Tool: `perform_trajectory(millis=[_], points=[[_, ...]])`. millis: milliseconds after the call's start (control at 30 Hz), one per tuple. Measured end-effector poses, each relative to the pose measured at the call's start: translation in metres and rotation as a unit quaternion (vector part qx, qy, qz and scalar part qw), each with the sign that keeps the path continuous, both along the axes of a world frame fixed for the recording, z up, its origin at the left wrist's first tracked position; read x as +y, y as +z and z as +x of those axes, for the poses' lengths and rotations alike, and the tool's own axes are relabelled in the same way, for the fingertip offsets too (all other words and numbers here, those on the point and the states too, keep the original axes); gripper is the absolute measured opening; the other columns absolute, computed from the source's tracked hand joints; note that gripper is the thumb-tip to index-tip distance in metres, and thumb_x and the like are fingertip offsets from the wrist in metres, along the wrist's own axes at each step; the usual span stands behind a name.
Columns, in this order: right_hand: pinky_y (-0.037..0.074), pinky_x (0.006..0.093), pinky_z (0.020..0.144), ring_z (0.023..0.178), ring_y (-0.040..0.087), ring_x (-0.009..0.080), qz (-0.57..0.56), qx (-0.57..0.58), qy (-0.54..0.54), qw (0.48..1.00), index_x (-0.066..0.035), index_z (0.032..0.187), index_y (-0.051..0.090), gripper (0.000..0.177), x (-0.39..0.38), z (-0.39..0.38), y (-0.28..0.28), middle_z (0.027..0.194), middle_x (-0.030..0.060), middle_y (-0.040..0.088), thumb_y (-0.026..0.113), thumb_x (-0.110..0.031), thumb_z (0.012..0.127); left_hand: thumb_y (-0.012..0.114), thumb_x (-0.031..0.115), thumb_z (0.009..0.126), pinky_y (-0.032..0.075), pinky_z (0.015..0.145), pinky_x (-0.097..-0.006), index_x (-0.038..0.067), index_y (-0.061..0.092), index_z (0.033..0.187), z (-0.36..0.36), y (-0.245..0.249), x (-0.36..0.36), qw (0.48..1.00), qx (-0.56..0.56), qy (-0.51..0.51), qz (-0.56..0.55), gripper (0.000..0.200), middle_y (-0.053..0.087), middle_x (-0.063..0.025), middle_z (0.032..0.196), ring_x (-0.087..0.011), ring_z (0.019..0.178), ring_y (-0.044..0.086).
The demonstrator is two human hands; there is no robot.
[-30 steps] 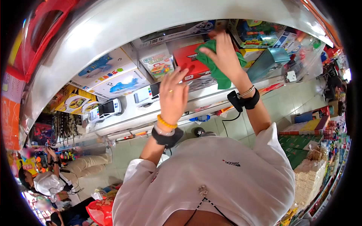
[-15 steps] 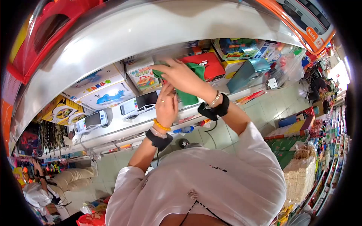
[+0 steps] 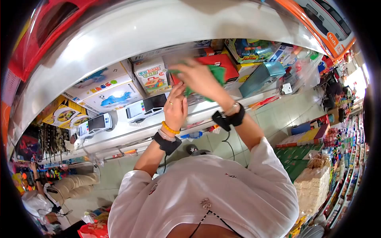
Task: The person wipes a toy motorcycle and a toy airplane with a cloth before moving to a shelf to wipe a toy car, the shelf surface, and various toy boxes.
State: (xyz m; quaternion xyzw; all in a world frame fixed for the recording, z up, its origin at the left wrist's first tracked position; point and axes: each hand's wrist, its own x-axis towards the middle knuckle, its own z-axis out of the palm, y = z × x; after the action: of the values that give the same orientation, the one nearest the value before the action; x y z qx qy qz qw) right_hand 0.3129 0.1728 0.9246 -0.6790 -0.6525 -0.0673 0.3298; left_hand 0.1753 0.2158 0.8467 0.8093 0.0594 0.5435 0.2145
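My right hand [image 3: 200,79], smeared by motion, grips a green cloth [image 3: 216,73] over the front of a red box [image 3: 228,67]. Part of the cloth hangs below the palm. Just to the left, my left hand [image 3: 176,109] points upward at the shelf edge with its fingers bent close together. Its fingertips are by the red box's left side, and what they hold is hidden. A white picture box [image 3: 152,76] stands left of the hands. Closest to my left wrist on the shelf is a silver toy car [image 3: 147,108].
A second toy car [image 3: 95,125] and a dolphin-picture box [image 3: 115,97] are farther left. A teal box [image 3: 262,78] stands right. The white upper shelf [image 3: 158,29] overhangs the goods. Another person [image 3: 43,200] is at lower left; stacked cartons [image 3: 297,158] line the right.
My right hand has shifted slightly right and drawn the green cloth up, so less hangs down. My left hand stays at nearly the same place.
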Motion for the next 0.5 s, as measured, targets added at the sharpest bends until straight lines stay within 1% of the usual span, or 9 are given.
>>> perform_trajectory(millis=[133, 167, 233, 267, 300, 333, 367, 400, 500], points=[[0.051, 0.0404, 0.078, 0.092, 0.061, 0.0347, 0.021, 0.007, 0.045, 0.999, -0.020, 0.118, 0.061, 0.036, 0.015, -0.008, 0.001, 0.117, 0.0156, 0.057, 0.062, -0.011, 0.082, 0.053, -0.003, 0.088, 0.047, 0.092, -0.0432, -0.003, 0.049, 0.091, -0.006, -0.002, 0.009, 1.000, 0.027, 0.006, 0.012, 0.006, 0.060, -0.0237, 0.117, -0.0417, 0.111, 0.057], [0.051, 0.0410, 0.079, 0.094, 0.061, 0.0348, 0.024, 0.018, 0.037, 0.999, -0.020, 0.118, 0.061, 0.036, 0.006, 0.002, 0.000, 0.117, 0.0158, 0.057, 0.062, -0.011, 0.083, 0.059, -0.007, 0.080, 0.049, 0.090, -0.0439, -0.002, 0.049, 0.085, -0.005, 0.001, 0.007, 0.999, 0.022, -0.007, 0.023, 0.012, 0.061, -0.0217, 0.116, -0.0401, 0.110, 0.058], [0.050, 0.0416, 0.079, 0.095, 0.060, 0.0352, 0.025, -0.060, -0.042, 0.997, -0.020, 0.119, 0.061, 0.036, -0.013, 0.033, -0.004, 0.114, 0.0172, 0.058, 0.062, -0.014, 0.083, 0.058, -0.006, 0.081, 0.049, 0.091, -0.0432, -0.002, 0.049, 0.085, -0.004, 0.003, 0.011, 0.999, 0.009, -0.050, 0.015, 0.011, 0.059, -0.0212, 0.119, -0.0402, 0.112, 0.057], [0.050, 0.0416, 0.080, 0.095, 0.060, 0.0371, -0.020, -0.043, -0.081, 0.996, -0.019, 0.119, 0.060, 0.035, -0.028, 0.037, 0.012, 0.115, 0.0175, 0.058, 0.061, -0.015, 0.085, 0.057, -0.005, 0.082, 0.049, 0.092, -0.0438, -0.002, 0.049, 0.086, -0.003, 0.001, 0.012, 0.998, 0.008, -0.057, 0.015, 0.009, 0.059, -0.0202, 0.121, -0.0406, 0.112, 0.057], [0.049, 0.0414, 0.077, 0.092, 0.060, 0.0383, -0.029, -0.023, -0.130, 0.991, -0.019, 0.120, 0.060, 0.034, -0.029, 0.062, -0.011, 0.118, 0.0174, 0.057, 0.059, -0.014, 0.086, 0.057, -0.003, 0.083, 0.047, 0.094, -0.0449, -0.002, 0.049, 0.084, -0.007, 0.002, 0.010, 0.998, 0.026, -0.055, 0.001, 0.008, 0.058, -0.0192, 0.123, -0.0409, 0.114, 0.055], [0.050, 0.0466, 0.075, 0.089, 0.060, 0.0391, 0.022, 0.001, -0.116, 0.993, -0.020, 0.117, 0.060, 0.031, -0.035, 0.061, -0.003, 0.107, 0.0195, 0.060, 0.058, -0.013, 0.086, 0.058, -0.003, 0.082, 0.046, 0.095, -0.0448, -0.002, 0.049, 0.085, -0.017, 0.004, 0.007, 0.997, 0.042, -0.058, -0.001, 0.009, 0.058, -0.0182, 0.123, -0.0405, 0.116, 0.054], [0.049, 0.0472, 0.075, 0.090, 0.059, 0.0399, 0.044, -0.018, -0.095, 0.994, -0.023, 0.119, 0.060, 0.033, -0.037, 0.066, -0.003, 0.106, 0.0206, 0.059, 0.057, -0.015, 0.088, 0.058, -0.002, 0.082, 0.046, 0.096, -0.0447, -0.003, 0.050, 0.085, -0.023, 0.006, 0.007, 0.997, 0.050, -0.061, 0.000, 0.009, 0.058, -0.0172, 0.124, -0.0401, 0.118, 0.052], [0.049, 0.0472, 0.076, 0.090, 0.059, 0.0407, -0.023, 0.007, -0.126, 0.992, -0.024, 0.122, 0.059, 0.034, -0.038, 0.064, -0.004, 0.108, 0.0206, 0.058, 0.056, -0.016, 0.089, 0.060, -0.001, 0.080, 0.044, 0.098, -0.0465, -0.001, 0.051, 0.087, -0.042, 0.003, 0.009, 0.997, 0.061, -0.036, 0.019, 0.012, 0.058, -0.0146, 0.125, -0.0382, 0.122, 0.049], [0.049, 0.0458, 0.078, 0.094, 0.059, 0.0394, 0.027, -0.036, -0.115, 0.992, -0.024, 0.122, 0.059, 0.035, -0.035, 0.063, -0.005, 0.117, 0.0171, 0.055, 0.056, -0.015, 0.088, 0.061, -0.001, 0.079, 0.036, 0.103, -0.0526, 0.004, 0.049, 0.080, -0.098, -0.020, 0.015, 0.986, 0.117, 0.106, 0.050, 0.013, 0.059, -0.0097, 0.127, -0.0345, 0.125, 0.047]])
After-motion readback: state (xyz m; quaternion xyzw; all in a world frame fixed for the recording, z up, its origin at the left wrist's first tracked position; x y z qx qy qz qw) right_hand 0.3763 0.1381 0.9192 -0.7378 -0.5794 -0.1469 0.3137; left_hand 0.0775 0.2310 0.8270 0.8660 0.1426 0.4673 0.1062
